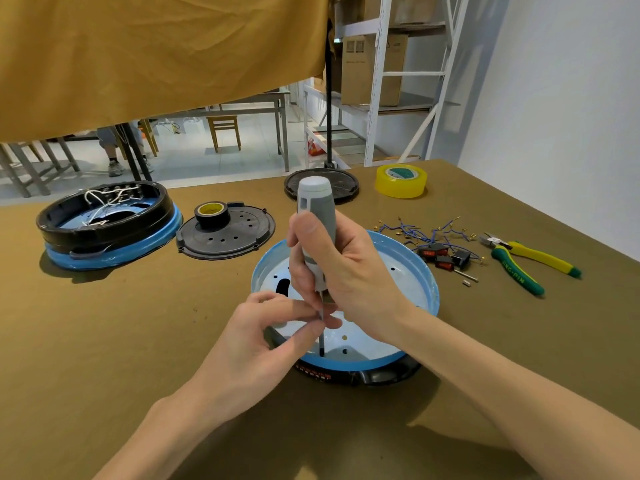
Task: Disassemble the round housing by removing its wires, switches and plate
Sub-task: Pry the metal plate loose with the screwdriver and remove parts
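Under both grips, on the desk [104, 341]: round housing [429, 292], blue rim, pale plate [388, 299] inside with small holes, black base. Right hand [346, 268] wrapped round grey screwdriver [317, 216], upright. Left hand [263, 327] pinches the shaft near the tip. Risk, judged: bit slips off the screw if tilted, nicking left fingertips [317, 329]; loosened screw may drop into the housing. Right of grips: removed wires [415, 230], switches [443, 258].

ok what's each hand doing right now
Left hand: pinching the screwdriver shaft.
Right hand: gripping the grey screwdriver handle.
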A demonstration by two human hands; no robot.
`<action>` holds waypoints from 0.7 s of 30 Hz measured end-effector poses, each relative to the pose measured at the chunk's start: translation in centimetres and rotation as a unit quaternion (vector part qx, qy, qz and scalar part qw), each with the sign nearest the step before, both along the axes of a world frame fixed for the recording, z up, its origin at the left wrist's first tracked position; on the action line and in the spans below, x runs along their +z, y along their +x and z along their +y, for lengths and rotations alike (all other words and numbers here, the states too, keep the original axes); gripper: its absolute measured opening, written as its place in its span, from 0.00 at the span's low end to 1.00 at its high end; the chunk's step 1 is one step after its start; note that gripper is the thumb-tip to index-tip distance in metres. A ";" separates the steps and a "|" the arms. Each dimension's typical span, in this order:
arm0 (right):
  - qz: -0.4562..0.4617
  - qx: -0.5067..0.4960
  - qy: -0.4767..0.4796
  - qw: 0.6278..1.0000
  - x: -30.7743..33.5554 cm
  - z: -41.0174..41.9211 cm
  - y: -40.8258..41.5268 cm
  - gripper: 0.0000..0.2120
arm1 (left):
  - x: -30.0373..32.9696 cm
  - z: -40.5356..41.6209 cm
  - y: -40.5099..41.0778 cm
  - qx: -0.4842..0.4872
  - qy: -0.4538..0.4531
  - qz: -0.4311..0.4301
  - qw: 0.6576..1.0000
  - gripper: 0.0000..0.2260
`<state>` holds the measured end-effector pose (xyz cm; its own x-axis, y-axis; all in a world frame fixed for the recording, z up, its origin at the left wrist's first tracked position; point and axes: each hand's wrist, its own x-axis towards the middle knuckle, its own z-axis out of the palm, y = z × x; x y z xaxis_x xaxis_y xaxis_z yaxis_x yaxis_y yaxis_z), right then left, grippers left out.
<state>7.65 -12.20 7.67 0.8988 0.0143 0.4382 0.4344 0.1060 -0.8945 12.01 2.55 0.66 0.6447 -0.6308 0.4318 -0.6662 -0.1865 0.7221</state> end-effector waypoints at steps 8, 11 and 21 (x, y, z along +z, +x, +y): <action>0.052 0.047 0.006 0.998 1.1 -0.9 0.9 0.16 | 0.0 -0.2 0.3 -0.003 -0.054 0.005 0.999 0.03; 0.013 0.011 0.041 0.999 1.3 -0.6 1.2 0.08 | -0.2 -0.9 0.0 0.024 -0.069 0.005 0.997 0.07; 0.008 0.058 0.031 0.998 1.1 -0.7 1.4 0.12 | 0.2 0.1 0.3 -0.024 0.015 0.001 1.000 0.08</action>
<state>9.06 -12.89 8.73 0.8993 0.0907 0.4279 0.4027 0.2105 -0.8908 12.34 2.61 0.82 0.6151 -0.6731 0.4106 -0.6727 -0.1765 0.7186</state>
